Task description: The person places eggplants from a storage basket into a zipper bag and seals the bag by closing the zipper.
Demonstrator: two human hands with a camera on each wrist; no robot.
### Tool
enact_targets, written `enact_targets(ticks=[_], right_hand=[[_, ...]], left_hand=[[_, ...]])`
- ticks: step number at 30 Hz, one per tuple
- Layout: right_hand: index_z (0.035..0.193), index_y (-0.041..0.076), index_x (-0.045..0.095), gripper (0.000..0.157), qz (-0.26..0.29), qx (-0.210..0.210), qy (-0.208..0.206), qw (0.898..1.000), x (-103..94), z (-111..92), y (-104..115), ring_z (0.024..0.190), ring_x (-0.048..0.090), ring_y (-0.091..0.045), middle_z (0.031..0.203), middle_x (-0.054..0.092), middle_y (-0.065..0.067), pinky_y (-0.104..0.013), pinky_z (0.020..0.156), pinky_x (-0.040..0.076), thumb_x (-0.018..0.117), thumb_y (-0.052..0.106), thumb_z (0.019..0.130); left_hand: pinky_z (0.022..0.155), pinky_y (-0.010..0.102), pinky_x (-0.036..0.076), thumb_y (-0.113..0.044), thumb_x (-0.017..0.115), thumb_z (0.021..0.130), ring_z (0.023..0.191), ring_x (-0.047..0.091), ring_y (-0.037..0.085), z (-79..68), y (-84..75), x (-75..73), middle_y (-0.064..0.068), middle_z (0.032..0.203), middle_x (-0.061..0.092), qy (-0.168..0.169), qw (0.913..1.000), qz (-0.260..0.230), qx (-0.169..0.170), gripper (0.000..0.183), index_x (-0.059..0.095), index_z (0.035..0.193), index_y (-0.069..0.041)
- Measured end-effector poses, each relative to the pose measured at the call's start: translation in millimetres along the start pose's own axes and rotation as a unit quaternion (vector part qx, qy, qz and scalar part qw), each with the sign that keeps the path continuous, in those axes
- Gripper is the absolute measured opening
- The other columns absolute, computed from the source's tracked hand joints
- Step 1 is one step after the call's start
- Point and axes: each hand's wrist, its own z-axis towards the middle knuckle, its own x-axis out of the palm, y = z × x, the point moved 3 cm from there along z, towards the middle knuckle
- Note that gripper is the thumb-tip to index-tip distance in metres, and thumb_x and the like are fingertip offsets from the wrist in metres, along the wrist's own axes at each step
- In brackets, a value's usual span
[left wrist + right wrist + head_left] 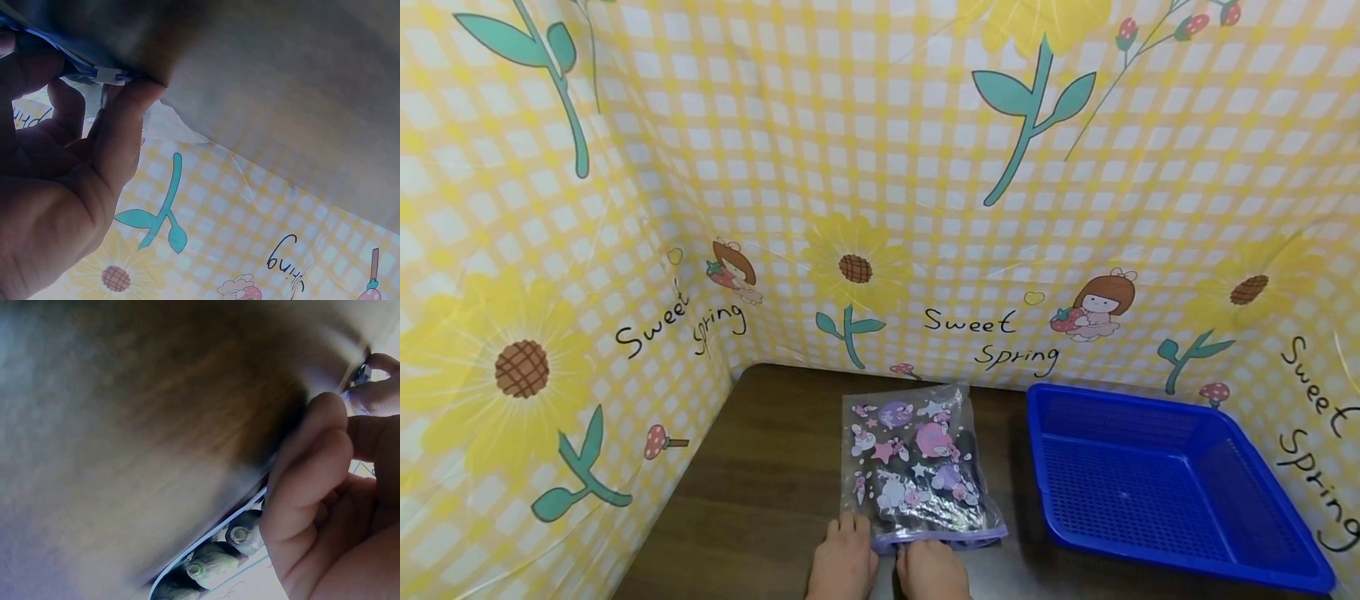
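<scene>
A clear plastic zip bag [917, 458], printed with pink, purple and white cartoon figures and stars, lies on the dark table with its purple zip edge toward me. My left hand [844, 562] pinches the left end of that edge, beside a white slider [109, 76]. Just to the right, my right hand [934, 571] grips the middle of the zip edge with curled fingers. In the right wrist view the bag's mouth gapes. Several dark, rounded things with pale round ends [212, 565] show inside; their kind is unclear.
A blue plastic basket [1037, 467] with a perforated bottom stands to the right of the bag. The brown wooden table [760, 467] extends left of the bag. Yellow checked cloth [910, 183] with sunflowers hangs behind and on both sides.
</scene>
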Motion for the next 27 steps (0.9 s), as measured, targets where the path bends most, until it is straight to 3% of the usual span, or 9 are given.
enact_targets(ticks=[6,10,18,27], right_hand=[[0.067,0.007,0.058,0.017,0.018,-0.020,0.037,0.999,-2.5,0.6,-2.3,0.060,0.059,-0.031,0.066,0.057,-0.009,-0.047,0.053,0.046,0.067,0.021,0.070],[0.068,0.007,0.058,0.016,0.020,-0.031,0.035,0.999,-1.6,1.0,-3.3,0.060,0.059,-0.030,0.066,0.057,-0.008,-0.046,0.053,0.046,0.065,0.021,0.072],[0.072,0.006,0.059,0.018,0.009,-0.046,0.018,0.999,0.5,1.6,-4.1,0.061,0.060,-0.033,0.066,0.059,-0.011,-0.047,0.053,0.046,0.062,0.023,0.079],[0.071,0.011,0.059,0.013,0.010,-0.091,0.016,0.996,0.6,-3.4,-8.5,0.057,0.059,-0.028,0.065,0.058,-0.005,-0.043,0.050,0.044,0.066,0.022,0.075]], left_hand=[[0.038,0.037,0.041,-0.015,0.068,0.059,0.064,0.044,0.026,0.2,-0.7,0.6,0.010,0.076,0.043,-0.014,0.9998,0.006,0.007,0.026,0.051,0.076,-0.004],[0.037,0.037,0.040,-0.015,0.068,0.059,0.063,0.044,0.026,0.3,-1.1,-0.8,0.010,0.075,0.042,-0.023,0.9997,0.006,0.011,0.027,0.051,0.076,-0.004],[0.038,0.038,0.041,-0.016,0.068,0.062,0.065,0.045,0.026,0.9,-0.9,-1.2,0.010,0.076,0.045,0.004,0.9999,0.008,0.006,0.026,0.053,0.078,-0.003],[0.038,0.038,0.041,-0.017,0.069,0.060,0.064,0.045,0.026,0.5,-0.4,-1.5,0.010,0.076,0.044,-0.006,0.9999,0.009,0.009,0.028,0.054,0.078,-0.002]])
